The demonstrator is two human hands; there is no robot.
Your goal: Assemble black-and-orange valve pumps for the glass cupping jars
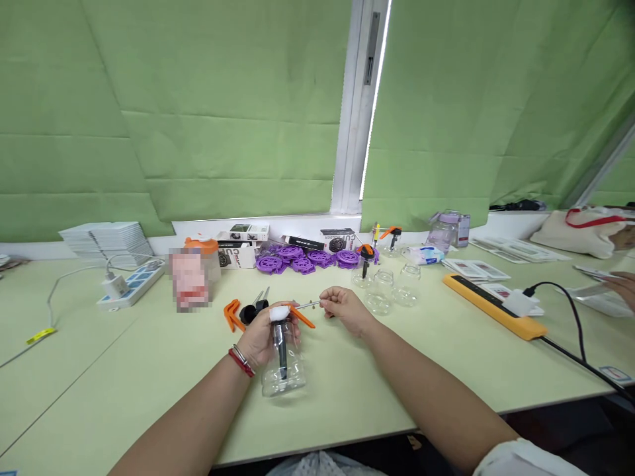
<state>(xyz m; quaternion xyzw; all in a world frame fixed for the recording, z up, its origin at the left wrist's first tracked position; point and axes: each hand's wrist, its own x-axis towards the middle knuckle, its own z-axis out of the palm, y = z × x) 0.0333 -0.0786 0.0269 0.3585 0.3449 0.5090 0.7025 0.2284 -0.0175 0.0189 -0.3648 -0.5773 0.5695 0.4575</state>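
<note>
My left hand (pixel 260 337) is wrapped round the neck of a clear bottle (pixel 292 373), which has a black tube inside, a white top piece (pixel 279 313) and an orange trigger (pixel 303 317). Fingertips of my right hand (pixel 340 309) pinch the end of a thin metal rod (pixel 310 305) that points toward the bottle's top. Behind my left hand lie orange triggers (pixel 232 316) and black caps (pixel 248 312) with thin tubes. Tiny dark bits rest on the table below the rod.
Purple plastic parts (pixel 292 259) and small boxes line the back. Clear jars (pixel 380 291) stand behind my right hand. A white power strip (pixel 133 284) is left, an orange one (pixel 491 307) right. Another person's hand (pixel 622 287) shows at the right edge.
</note>
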